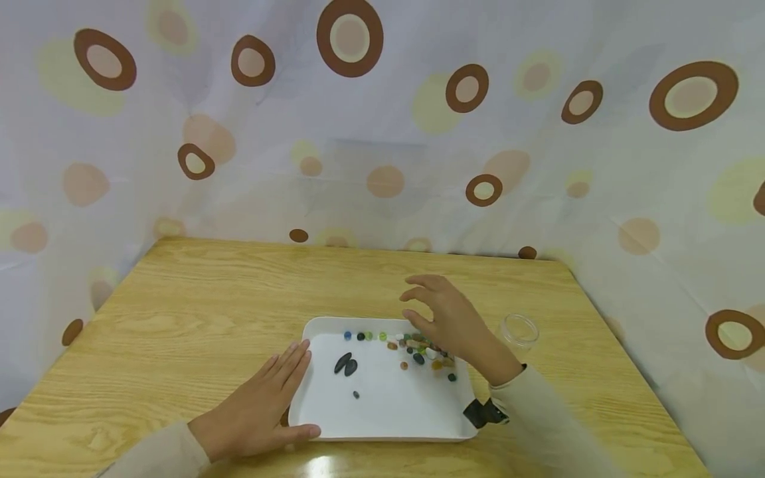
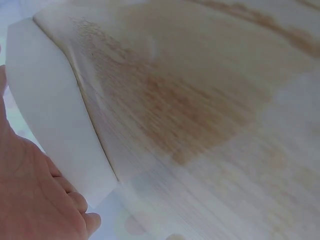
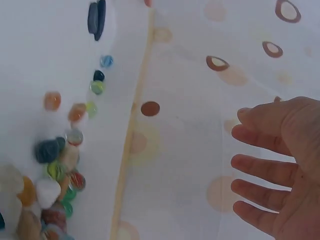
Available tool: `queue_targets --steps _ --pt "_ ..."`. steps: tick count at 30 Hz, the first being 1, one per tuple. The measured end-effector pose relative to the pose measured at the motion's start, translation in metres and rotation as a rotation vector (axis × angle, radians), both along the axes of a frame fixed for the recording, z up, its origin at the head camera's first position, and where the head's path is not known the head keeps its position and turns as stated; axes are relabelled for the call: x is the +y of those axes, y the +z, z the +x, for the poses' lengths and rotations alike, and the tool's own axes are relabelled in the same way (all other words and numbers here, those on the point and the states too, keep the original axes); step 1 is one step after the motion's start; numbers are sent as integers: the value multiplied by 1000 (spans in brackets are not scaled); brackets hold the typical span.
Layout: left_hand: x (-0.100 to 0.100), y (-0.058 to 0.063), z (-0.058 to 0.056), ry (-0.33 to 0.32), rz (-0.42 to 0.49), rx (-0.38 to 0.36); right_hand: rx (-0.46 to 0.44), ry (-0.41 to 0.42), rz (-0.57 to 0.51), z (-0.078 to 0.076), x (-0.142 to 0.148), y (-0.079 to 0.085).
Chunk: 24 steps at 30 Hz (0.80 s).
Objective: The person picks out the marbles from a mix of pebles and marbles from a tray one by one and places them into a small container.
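Note:
A white tray [image 1: 388, 411] lies on the table, its outer wall [image 2: 55, 100] close up in the left wrist view. My left hand [image 1: 259, 405] rests along the tray's left side with fingers straight and thumb near the front corner. Over the far right part hovers my right hand [image 1: 451, 322], fingers spread and lightly bent, nothing between them. Below it lies a heap of coloured pebbles and marbles, among them a white stone [image 3: 48, 193], partly hidden by the hand in the head view. A blue marble [image 1: 348, 336] and other marbles line the far edge. Two long dark stones [image 1: 342, 362] lie left of centre.
A clear glass jar [image 1: 519, 328] stands on the wooden table [image 1: 197, 299] to the right of the tray, close beside my right forearm. A small dark pebble [image 1: 356, 395] sits apart near the tray's front left. Patterned cloth [image 1: 382, 133] hangs behind and at the sides.

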<state>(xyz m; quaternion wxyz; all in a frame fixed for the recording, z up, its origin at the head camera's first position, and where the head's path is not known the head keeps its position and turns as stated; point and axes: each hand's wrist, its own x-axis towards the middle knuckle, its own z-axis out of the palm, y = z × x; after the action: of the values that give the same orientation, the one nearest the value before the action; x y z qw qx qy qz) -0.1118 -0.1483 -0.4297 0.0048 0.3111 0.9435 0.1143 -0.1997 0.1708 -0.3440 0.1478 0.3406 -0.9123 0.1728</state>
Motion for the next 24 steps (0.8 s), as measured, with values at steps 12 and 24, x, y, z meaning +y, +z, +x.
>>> queue_targets --steps 12,24 --pt "2 0 0 12 7 -22 -176 108 230 -3 -60 -40" --pt "3 2 2 -3 23 3 -106 128 407 -10 -71 -70"
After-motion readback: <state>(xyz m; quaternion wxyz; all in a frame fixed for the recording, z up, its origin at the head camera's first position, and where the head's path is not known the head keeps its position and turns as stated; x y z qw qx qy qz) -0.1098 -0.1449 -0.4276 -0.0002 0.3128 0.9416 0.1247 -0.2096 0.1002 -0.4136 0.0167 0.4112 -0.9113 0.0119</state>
